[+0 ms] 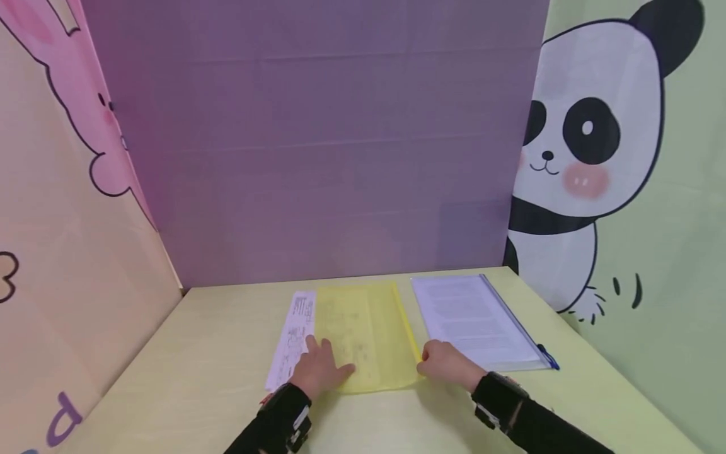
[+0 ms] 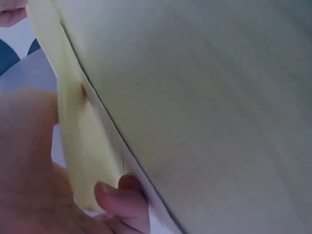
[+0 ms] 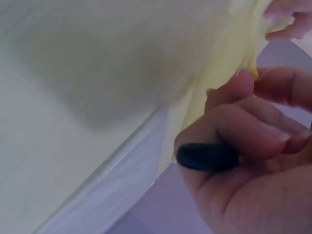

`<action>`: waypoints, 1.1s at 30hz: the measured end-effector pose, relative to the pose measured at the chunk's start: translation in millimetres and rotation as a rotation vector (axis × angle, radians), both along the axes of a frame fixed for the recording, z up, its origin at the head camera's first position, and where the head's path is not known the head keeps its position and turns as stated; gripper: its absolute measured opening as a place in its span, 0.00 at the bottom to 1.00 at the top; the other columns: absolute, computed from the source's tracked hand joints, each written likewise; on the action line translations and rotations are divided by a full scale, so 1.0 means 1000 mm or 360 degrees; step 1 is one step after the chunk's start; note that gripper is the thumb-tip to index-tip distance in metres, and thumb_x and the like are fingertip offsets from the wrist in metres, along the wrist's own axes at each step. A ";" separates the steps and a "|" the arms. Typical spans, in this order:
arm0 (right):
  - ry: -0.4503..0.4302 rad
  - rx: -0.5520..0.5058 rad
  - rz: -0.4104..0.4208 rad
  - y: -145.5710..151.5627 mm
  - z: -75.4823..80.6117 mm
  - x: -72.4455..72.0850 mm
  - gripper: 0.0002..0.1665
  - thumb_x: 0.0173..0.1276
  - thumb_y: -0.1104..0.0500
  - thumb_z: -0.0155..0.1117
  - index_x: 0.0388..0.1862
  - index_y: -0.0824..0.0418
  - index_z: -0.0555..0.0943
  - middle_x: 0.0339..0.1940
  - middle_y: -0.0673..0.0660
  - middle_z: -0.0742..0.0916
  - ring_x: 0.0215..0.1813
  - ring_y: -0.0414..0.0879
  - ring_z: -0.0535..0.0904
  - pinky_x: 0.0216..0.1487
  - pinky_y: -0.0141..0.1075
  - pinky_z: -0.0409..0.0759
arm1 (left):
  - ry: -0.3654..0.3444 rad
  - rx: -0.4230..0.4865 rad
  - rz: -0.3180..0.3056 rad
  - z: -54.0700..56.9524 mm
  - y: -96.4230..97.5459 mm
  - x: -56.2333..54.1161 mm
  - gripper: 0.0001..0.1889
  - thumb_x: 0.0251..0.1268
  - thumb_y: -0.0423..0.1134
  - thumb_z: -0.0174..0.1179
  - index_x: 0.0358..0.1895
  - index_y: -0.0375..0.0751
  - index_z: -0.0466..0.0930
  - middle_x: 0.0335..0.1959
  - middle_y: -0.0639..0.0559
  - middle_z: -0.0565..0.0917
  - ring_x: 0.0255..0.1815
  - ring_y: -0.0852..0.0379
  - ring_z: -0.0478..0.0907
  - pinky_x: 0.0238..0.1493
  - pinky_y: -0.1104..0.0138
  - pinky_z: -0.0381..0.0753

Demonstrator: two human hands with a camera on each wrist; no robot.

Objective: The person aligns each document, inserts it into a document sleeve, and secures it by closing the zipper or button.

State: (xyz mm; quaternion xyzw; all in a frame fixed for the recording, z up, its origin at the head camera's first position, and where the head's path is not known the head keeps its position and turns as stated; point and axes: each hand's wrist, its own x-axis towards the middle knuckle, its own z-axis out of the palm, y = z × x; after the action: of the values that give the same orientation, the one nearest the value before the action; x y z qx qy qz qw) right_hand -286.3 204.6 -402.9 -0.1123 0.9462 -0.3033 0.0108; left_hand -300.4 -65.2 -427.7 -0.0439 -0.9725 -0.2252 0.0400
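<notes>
A translucent yellow document folder (image 1: pixel 354 337) lies on the table with a printed white sheet (image 1: pixel 295 340) partly inside, sticking out along its left side. My left hand (image 1: pixel 320 369) rests over the folder's left part, fingers spread, fingertips near where sheet and folder overlap and thumb on the yellow cover. In the left wrist view its fingertips (image 2: pixel 124 195) are right at the near edge. My right hand (image 1: pixel 448 364) pinches the folder's near right corner, at the yellow strip (image 1: pixel 405 321). A dark oblong piece (image 3: pixel 207 157) shows against its palm in the right wrist view.
To the right lies a clear folder (image 1: pixel 476 321) holding printed pages, with a dark strip down its right side and a blue loop (image 1: pixel 549 357) at the near corner. A purple panel (image 1: pixel 340 145) stands behind the table (image 1: pixel 227 353), with printed walls at both sides.
</notes>
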 end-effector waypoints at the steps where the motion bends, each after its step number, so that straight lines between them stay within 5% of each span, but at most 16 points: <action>1: 0.0021 0.0067 0.0030 0.000 -0.001 0.001 0.08 0.53 0.64 0.65 0.22 0.61 0.74 0.19 0.50 0.75 0.23 0.43 0.68 0.26 0.34 0.65 | -0.0001 -0.0040 0.0003 0.000 -0.001 0.002 0.43 0.59 0.60 0.70 0.61 0.23 0.71 0.49 0.31 0.64 0.34 0.36 0.76 0.33 0.49 0.80; 7: -0.0070 0.0281 0.0160 0.000 0.001 0.007 0.13 0.59 0.59 0.69 0.21 0.59 0.74 0.20 0.49 0.75 0.23 0.43 0.67 0.27 0.35 0.65 | 0.0003 -0.0363 0.0000 0.007 -0.005 0.008 0.39 0.58 0.68 0.64 0.51 0.29 0.79 0.45 0.35 0.70 0.48 0.36 0.72 0.44 0.45 0.78; 11: -0.0053 0.0358 0.0366 -0.001 0.002 0.012 0.15 0.62 0.57 0.67 0.19 0.57 0.74 0.18 0.46 0.73 0.21 0.40 0.66 0.24 0.34 0.64 | -0.0058 -0.0467 0.0002 0.016 -0.006 0.012 0.39 0.58 0.68 0.65 0.45 0.27 0.81 0.45 0.37 0.73 0.50 0.38 0.71 0.53 0.41 0.74; 15: -0.0035 0.0401 0.0529 -0.004 0.002 0.014 0.10 0.60 0.57 0.63 0.21 0.54 0.75 0.19 0.44 0.75 0.22 0.38 0.67 0.24 0.33 0.66 | -0.0104 -0.0425 -0.0099 0.020 -0.003 0.012 0.36 0.64 0.60 0.64 0.54 0.25 0.79 0.55 0.35 0.73 0.58 0.35 0.70 0.62 0.37 0.68; 20: -0.0074 0.0411 0.0671 -0.012 0.001 0.013 0.06 0.60 0.58 0.61 0.24 0.53 0.77 0.21 0.42 0.77 0.23 0.36 0.69 0.27 0.31 0.69 | -0.0172 -0.0281 -0.0322 0.017 0.015 0.013 0.35 0.71 0.58 0.58 0.73 0.39 0.70 0.71 0.31 0.65 0.67 0.27 0.64 0.62 0.30 0.64; 27: -0.0128 0.0375 0.0879 -0.034 0.002 0.021 0.09 0.62 0.60 0.62 0.23 0.53 0.77 0.20 0.39 0.76 0.23 0.32 0.69 0.28 0.27 0.69 | -0.0242 -0.0313 -0.0272 0.019 0.033 0.024 0.37 0.61 0.65 0.64 0.62 0.38 0.80 0.53 0.33 0.77 0.55 0.32 0.72 0.52 0.36 0.72; 33: -0.0080 0.0370 0.0997 -0.046 -0.004 0.024 0.14 0.67 0.65 0.63 0.23 0.54 0.75 0.20 0.39 0.72 0.24 0.32 0.67 0.29 0.25 0.68 | -0.0457 -0.0344 -0.0343 0.028 0.024 0.020 0.47 0.51 0.70 0.69 0.71 0.46 0.73 0.70 0.33 0.70 0.69 0.29 0.65 0.56 0.24 0.64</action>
State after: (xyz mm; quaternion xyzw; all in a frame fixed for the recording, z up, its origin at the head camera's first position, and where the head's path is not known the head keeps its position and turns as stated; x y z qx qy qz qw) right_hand -262.5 158.7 -406.5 -0.3882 0.8934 -0.1779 0.1395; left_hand -280.5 -41.0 -400.1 -0.1192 -0.9764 -0.1265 -0.1282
